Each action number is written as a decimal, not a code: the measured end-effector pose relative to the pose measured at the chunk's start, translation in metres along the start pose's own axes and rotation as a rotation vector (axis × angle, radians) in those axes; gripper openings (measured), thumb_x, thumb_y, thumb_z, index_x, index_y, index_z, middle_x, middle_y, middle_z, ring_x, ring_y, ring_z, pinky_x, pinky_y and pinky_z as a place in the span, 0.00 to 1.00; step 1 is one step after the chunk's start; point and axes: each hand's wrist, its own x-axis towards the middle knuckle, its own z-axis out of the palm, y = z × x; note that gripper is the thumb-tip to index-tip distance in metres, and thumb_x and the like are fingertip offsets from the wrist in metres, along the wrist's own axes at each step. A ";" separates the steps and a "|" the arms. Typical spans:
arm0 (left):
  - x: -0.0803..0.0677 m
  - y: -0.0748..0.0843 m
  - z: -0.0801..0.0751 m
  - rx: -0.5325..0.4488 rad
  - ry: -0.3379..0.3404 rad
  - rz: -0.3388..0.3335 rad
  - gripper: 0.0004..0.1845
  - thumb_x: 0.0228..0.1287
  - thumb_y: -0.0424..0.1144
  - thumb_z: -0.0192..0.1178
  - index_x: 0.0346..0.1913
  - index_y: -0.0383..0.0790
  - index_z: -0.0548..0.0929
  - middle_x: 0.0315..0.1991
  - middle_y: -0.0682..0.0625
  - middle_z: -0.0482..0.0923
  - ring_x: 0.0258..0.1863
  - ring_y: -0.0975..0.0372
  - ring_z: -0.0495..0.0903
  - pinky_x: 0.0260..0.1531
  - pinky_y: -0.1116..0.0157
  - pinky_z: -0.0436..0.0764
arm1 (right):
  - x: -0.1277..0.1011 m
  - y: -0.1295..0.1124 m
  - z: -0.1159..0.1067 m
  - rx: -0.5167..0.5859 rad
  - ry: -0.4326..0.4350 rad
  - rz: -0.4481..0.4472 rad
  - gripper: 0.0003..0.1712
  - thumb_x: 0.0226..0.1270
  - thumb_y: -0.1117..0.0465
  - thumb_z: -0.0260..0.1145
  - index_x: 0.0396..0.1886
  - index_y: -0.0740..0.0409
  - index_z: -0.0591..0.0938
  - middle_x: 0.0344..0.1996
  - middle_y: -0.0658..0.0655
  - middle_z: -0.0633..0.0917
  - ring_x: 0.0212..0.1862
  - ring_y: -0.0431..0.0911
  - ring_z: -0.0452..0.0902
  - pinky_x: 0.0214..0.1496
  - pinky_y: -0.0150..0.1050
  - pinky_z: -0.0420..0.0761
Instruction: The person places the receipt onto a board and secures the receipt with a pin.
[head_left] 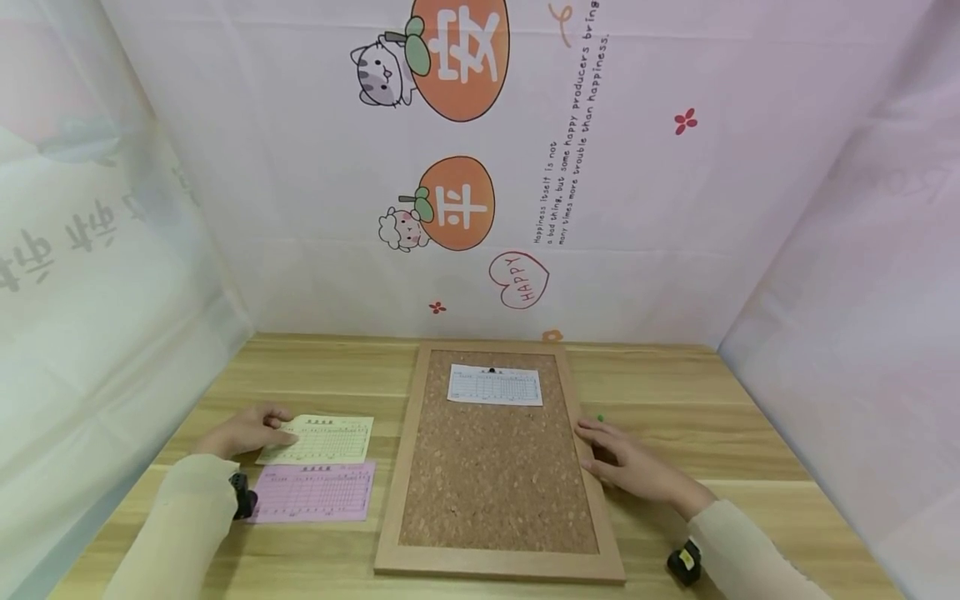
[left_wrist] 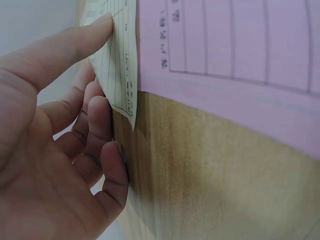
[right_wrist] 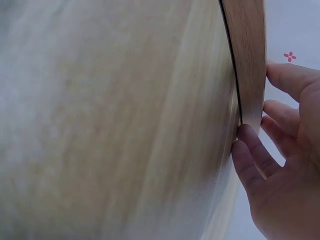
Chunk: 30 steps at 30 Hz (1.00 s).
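Our hands rest flat on the bench, holding nothing.
Our left hand (head_left: 243, 431) presses the yellow form (head_left: 321, 439), just beyond the pink form (head_left: 313, 492); our right hand (head_left: 628, 465) touches the corkboard (head_left: 491, 475) frame.

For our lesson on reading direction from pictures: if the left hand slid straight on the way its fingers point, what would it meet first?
The yellow form: the left hand already touches its near edge, fingers pointing right across it. Beyond lies the cork board, though depth is uncertain.
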 end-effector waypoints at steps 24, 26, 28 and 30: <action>-0.005 0.011 -0.003 -0.012 0.017 -0.089 0.39 0.58 0.41 0.74 0.65 0.23 0.67 0.60 0.20 0.63 0.55 0.35 0.69 0.52 0.45 0.77 | -0.001 0.003 0.003 0.008 0.023 0.006 0.35 0.77 0.48 0.60 0.75 0.63 0.66 0.75 0.64 0.62 0.74 0.69 0.49 0.69 0.70 0.55; -0.005 0.009 -0.003 -0.048 0.014 -0.083 0.41 0.58 0.40 0.74 0.66 0.23 0.65 0.55 0.24 0.66 0.47 0.41 0.72 0.43 0.51 0.79 | -0.001 0.003 0.003 0.014 0.023 0.012 0.35 0.77 0.48 0.60 0.75 0.63 0.66 0.75 0.64 0.62 0.75 0.69 0.49 0.69 0.70 0.55; -0.004 0.007 -0.003 -0.035 0.016 -0.061 0.41 0.58 0.40 0.74 0.66 0.23 0.64 0.53 0.25 0.68 0.45 0.43 0.73 0.40 0.54 0.78 | -0.001 0.003 0.003 0.026 0.021 0.018 0.35 0.77 0.49 0.60 0.75 0.62 0.66 0.75 0.64 0.62 0.75 0.69 0.48 0.70 0.70 0.54; -0.004 0.004 -0.004 -0.018 0.017 -0.051 0.40 0.60 0.42 0.72 0.66 0.22 0.64 0.53 0.23 0.68 0.46 0.40 0.74 0.42 0.50 0.78 | -0.001 0.003 0.003 0.036 0.017 0.024 0.35 0.77 0.49 0.60 0.75 0.62 0.66 0.75 0.64 0.61 0.75 0.68 0.47 0.70 0.70 0.53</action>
